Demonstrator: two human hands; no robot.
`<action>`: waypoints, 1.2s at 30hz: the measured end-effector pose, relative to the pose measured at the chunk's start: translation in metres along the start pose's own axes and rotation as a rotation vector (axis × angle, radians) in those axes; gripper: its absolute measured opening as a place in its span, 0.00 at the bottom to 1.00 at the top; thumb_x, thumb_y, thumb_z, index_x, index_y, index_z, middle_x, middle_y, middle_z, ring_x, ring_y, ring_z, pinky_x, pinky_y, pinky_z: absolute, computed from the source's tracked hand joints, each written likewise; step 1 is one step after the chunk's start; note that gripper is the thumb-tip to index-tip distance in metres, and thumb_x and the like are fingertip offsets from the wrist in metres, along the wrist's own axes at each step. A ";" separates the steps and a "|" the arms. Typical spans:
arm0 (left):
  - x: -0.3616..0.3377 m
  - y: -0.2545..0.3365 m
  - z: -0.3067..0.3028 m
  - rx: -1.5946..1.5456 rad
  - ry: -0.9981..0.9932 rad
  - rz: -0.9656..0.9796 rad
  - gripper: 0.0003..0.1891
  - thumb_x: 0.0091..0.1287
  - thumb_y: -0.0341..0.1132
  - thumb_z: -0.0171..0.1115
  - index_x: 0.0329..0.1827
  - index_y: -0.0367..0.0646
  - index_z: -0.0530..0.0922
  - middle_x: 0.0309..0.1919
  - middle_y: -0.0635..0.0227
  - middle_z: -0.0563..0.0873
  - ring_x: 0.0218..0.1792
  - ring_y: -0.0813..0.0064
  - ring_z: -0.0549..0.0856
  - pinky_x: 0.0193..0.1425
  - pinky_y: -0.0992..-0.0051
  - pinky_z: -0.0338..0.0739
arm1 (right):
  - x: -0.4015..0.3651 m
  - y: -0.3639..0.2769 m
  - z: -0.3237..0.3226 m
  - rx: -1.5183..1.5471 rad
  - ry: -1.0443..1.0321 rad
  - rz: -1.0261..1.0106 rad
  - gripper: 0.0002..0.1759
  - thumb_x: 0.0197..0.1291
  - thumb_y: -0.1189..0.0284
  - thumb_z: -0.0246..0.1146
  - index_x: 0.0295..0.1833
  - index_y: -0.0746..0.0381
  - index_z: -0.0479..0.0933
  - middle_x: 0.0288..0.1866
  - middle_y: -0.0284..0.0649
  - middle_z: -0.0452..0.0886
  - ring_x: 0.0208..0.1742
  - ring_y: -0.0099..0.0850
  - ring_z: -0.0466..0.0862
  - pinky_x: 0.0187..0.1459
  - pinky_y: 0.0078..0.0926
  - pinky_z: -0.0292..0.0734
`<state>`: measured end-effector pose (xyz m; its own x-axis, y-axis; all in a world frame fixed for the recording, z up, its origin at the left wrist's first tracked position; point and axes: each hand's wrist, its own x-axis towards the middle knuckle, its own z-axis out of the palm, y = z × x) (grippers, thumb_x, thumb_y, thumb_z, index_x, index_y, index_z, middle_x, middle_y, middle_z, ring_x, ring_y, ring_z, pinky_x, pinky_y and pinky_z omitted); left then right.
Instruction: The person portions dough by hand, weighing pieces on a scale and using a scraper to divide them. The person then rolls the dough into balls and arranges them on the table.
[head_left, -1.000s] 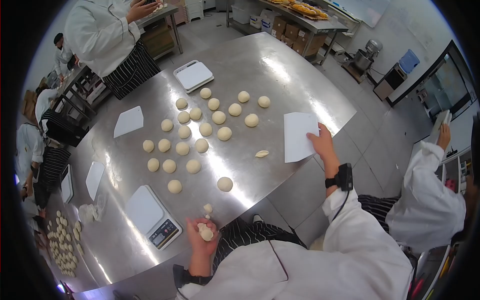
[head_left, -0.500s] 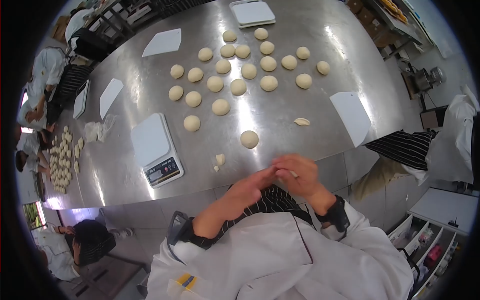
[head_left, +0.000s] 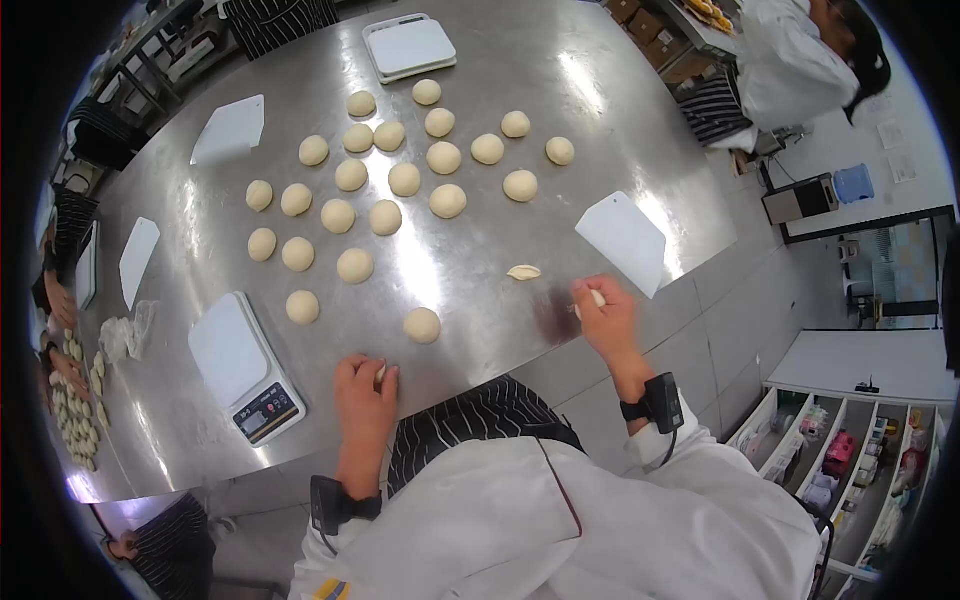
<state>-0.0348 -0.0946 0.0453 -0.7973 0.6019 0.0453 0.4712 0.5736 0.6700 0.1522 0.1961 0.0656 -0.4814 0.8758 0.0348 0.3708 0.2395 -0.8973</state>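
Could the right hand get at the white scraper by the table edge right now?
Probably yes: the scraper lies just beyond the right hand with only bare table between, though that hand already grips a dough piece.

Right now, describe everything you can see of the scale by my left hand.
The digital scale is flat, white and rectangular, plastic by the look, with a bare weighing platform and a dark display panel at its near end; the readout is too small to read. It lies skewed on the steel table near the front edge. Your left hand, closed on a dough piece, is to its right, apart; a dough ball sits just past its far corner.
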 end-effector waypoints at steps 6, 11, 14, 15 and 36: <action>0.014 0.013 -0.017 -0.190 0.116 -0.100 0.07 0.55 0.23 0.65 0.37 0.38 0.80 0.40 0.56 0.82 0.41 0.56 0.81 0.46 0.64 0.76 | 0.020 0.001 -0.009 -0.121 -0.143 -0.233 0.09 0.58 0.71 0.68 0.31 0.65 0.79 0.27 0.40 0.80 0.27 0.29 0.80 0.31 0.26 0.73; 0.053 0.124 0.060 -0.119 0.024 0.446 0.08 0.58 0.21 0.59 0.40 0.36 0.78 0.41 0.52 0.83 0.47 0.54 0.81 0.53 0.64 0.77 | 0.057 0.007 -0.034 -0.131 -0.208 -0.348 0.09 0.56 0.69 0.68 0.31 0.64 0.80 0.26 0.44 0.80 0.28 0.39 0.81 0.33 0.31 0.75; 0.084 0.117 0.193 -0.044 0.000 0.579 0.13 0.53 0.28 0.56 0.41 0.34 0.78 0.41 0.51 0.81 0.48 0.52 0.78 0.57 0.60 0.72 | 0.082 0.023 -0.053 -0.074 -0.309 -0.415 0.10 0.57 0.71 0.67 0.27 0.64 0.77 0.24 0.42 0.79 0.25 0.34 0.78 0.29 0.33 0.72; 0.094 0.136 0.189 0.127 -0.195 0.473 0.09 0.53 0.28 0.56 0.35 0.36 0.79 0.38 0.55 0.81 0.46 0.56 0.78 0.53 0.61 0.73 | 0.092 0.031 -0.058 -0.052 -0.310 -0.510 0.12 0.56 0.72 0.67 0.24 0.64 0.74 0.22 0.42 0.78 0.23 0.34 0.77 0.27 0.33 0.70; 0.094 0.140 0.144 -1.384 0.020 -0.664 0.11 0.65 0.19 0.54 0.49 0.32 0.78 0.43 0.59 0.84 0.42 0.71 0.84 0.44 0.73 0.82 | 0.095 0.019 -0.106 0.111 -0.430 -0.416 0.06 0.55 0.74 0.68 0.29 0.64 0.78 0.28 0.40 0.81 0.27 0.34 0.81 0.30 0.26 0.75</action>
<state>0.0103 0.1219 0.0366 -0.7253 0.4402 -0.5293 -0.6607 -0.2293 0.7148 0.1979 0.3283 0.0990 -0.8543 0.4651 0.2321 0.0088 0.4595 -0.8882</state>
